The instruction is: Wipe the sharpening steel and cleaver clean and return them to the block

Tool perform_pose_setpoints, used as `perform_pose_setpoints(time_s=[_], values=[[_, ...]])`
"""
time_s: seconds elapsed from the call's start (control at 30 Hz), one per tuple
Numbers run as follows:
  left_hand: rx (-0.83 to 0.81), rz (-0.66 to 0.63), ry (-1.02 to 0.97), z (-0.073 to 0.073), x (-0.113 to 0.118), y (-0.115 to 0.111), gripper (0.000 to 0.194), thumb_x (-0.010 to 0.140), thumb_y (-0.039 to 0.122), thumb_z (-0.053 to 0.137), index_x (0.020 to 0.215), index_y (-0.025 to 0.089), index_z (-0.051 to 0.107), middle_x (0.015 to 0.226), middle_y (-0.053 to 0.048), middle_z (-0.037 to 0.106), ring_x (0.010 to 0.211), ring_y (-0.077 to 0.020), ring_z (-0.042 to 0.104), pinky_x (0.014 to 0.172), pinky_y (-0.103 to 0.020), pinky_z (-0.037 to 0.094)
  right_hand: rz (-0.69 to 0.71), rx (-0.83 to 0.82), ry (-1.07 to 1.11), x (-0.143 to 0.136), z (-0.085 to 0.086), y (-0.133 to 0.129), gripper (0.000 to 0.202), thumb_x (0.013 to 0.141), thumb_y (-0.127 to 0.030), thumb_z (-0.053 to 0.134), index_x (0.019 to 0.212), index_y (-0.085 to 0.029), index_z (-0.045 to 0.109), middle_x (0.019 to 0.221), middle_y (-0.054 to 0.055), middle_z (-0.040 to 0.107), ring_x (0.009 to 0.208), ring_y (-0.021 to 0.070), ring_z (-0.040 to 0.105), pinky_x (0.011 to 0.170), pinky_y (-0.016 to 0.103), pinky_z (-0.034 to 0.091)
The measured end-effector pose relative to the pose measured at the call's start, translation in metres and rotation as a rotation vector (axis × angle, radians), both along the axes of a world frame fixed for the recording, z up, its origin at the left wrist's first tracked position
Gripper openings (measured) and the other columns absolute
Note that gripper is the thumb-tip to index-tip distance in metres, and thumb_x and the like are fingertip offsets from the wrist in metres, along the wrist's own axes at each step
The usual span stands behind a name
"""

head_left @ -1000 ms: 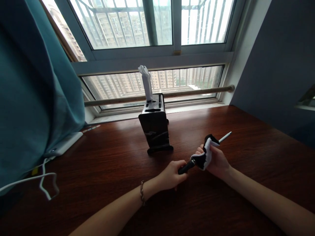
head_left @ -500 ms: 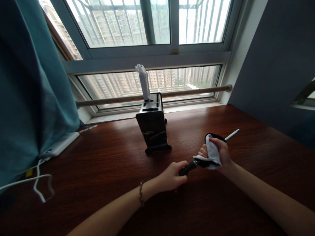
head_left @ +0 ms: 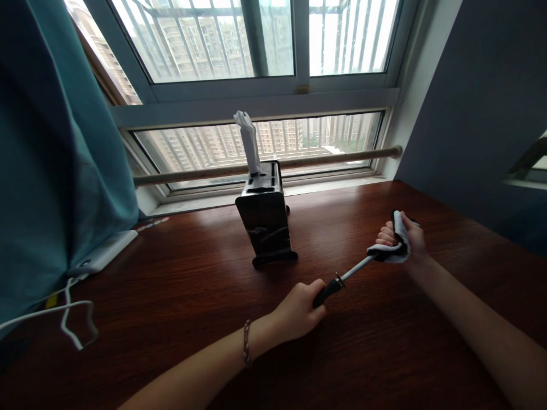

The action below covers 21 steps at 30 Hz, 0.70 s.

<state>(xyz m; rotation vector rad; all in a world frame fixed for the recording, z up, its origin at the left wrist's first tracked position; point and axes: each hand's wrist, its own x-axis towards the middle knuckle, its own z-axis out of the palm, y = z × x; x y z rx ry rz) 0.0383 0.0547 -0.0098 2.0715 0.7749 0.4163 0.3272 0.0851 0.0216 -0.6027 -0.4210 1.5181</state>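
Note:
My left hand (head_left: 299, 310) is closed round the black handle of a sharpening steel (head_left: 357, 267), which has a small guard and a thin pale rod. A black-and-white cloth (head_left: 400, 233) is folded around the rod's far part, and my right hand (head_left: 416, 238) grips it there. Between the guard and the cloth a stretch of bare rod shows. The rod slants up to the right above the table, its tip mostly hidden by the cloth and my right hand. Behind my hands stands a black knife block (head_left: 267, 228) with slots in its top.
A white wrapped object (head_left: 249, 145) sticks up from the knife block. The brown wooden table (head_left: 179, 285) reaches the window sill. At the left are a blue curtain (head_left: 98, 154), a white power strip (head_left: 109, 250) and a loose white cable (head_left: 68, 319). A rail (head_left: 325, 161) crosses the window.
My right hand and the cloth have slid away from the handle, up and right along the rod, baring the part near the guard. My left hand has stayed almost in place.

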Motion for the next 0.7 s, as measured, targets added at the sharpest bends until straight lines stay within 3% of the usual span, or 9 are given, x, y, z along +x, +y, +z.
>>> perform_pose_setpoints(time_s=[0.07, 0.13, 0.3, 0.37, 0.4, 0.47, 0.63, 0.7], values=[[0.016, 0.035, -0.025, -0.002, 0.002, -0.003, 0.009, 0.073, 0.012, 0.047, 0.080, 0.017, 0.049, 0.062, 0.004, 0.044, 0.055, -0.0075, 0.037, 0.051, -0.021, 0.025, -0.006, -0.015, 0.023, 0.005, -0.001, 0.000, 0.054, 0.089, -0.048, 0.032, 0.043, -0.018, 0.033, 0.039, -0.004, 0.018, 0.038, 0.0069, 0.011, 0.036, 0.020, 0.022], [-0.088, 0.044, -0.053, -0.002, 0.002, -0.002, 0.007, 0.072, 0.014, 0.050, 0.078, 0.016, 0.050, 0.061, 0.004, 0.043, 0.053, -0.0070, 0.037, 0.050, -0.021, 0.025, 0.011, -0.015, 0.054, 0.010, -0.004, 0.001, 0.052, 0.088, -0.046, 0.033, 0.044, -0.018, 0.030, 0.040, -0.004, 0.019, 0.039, 0.0069, 0.012, 0.036, 0.020, 0.023], [-0.930, -0.086, -0.156, 0.007, -0.003, 0.011, 0.026, 0.069, 0.024, 0.059, 0.090, 0.021, 0.043, 0.053, 0.010, 0.030, 0.039, -0.0034, 0.020, 0.038, -0.016, 0.015, 0.094, 0.127, 0.077, 0.024, -0.017, 0.007, 0.047, 0.080, -0.041, 0.046, 0.050, -0.020, 0.017, 0.041, -0.005, 0.021, 0.039, 0.0076, 0.014, 0.036, 0.022, 0.027], [-1.080, -0.140, -0.198, 0.011, -0.005, 0.014, 0.028, 0.068, 0.024, 0.061, 0.087, 0.021, 0.041, 0.053, 0.011, 0.026, 0.040, -0.0027, 0.014, 0.038, -0.015, 0.011, 0.125, 0.193, 0.064, 0.029, -0.021, 0.009, 0.046, 0.078, -0.037, 0.049, 0.053, -0.021, 0.014, 0.042, -0.005, 0.021, 0.039, 0.0079, 0.015, 0.037, 0.022, 0.031], [-1.068, -0.144, -0.191, 0.013, -0.006, 0.014, 0.027, 0.068, 0.024, 0.060, 0.088, 0.021, 0.041, 0.053, 0.011, 0.025, 0.040, -0.0028, 0.014, 0.038, -0.015, 0.012, 0.140, 0.216, 0.059, 0.031, -0.022, 0.010, 0.046, 0.078, -0.035, 0.050, 0.054, -0.021, 0.013, 0.042, -0.005, 0.021, 0.040, 0.0080, 0.016, 0.038, 0.023, 0.032], [-0.861, -0.109, -0.125, 0.015, -0.007, 0.012, 0.023, 0.072, 0.024, 0.056, 0.092, 0.021, 0.044, 0.054, 0.010, 0.029, 0.040, -0.0037, 0.021, 0.038, -0.016, 0.018, 0.163, 0.245, 0.053, 0.034, -0.024, 0.011, 0.047, 0.077, -0.033, 0.051, 0.054, -0.021, 0.012, 0.043, -0.005, 0.020, 0.040, 0.0079, 0.017, 0.038, 0.022, 0.033], [0.280, -0.019, 0.198, 0.012, -0.008, 0.002, 0.014, 0.080, 0.014, 0.043, 0.091, 0.016, 0.050, 0.075, -0.001, 0.055, 0.061, -0.0121, 0.050, 0.054, -0.023, 0.035, 0.153, 0.224, 0.040, 0.036, -0.026, 0.012, 0.050, 0.076, -0.034, 0.053, 0.054, -0.021, 0.010, 0.044, -0.006, 0.016, 0.039, 0.0077, 0.017, 0.037, 0.022, 0.032], [0.589, -0.020, 0.383, 0.011, -0.010, 0.003, 0.020, 0.081, 0.009, 0.037, 0.097, 0.014, 0.048, 0.082, -0.005, 0.057, 0.066, -0.0152, 0.053, 0.055, -0.025, 0.035, 0.154, 0.210, 0.044, 0.035, -0.026, 0.012, 0.051, 0.077, -0.035, 0.053, 0.054, -0.021, 0.010, 0.045, -0.006, 0.016, 0.040, 0.0079, 0.017, 0.038, 0.022, 0.033]])
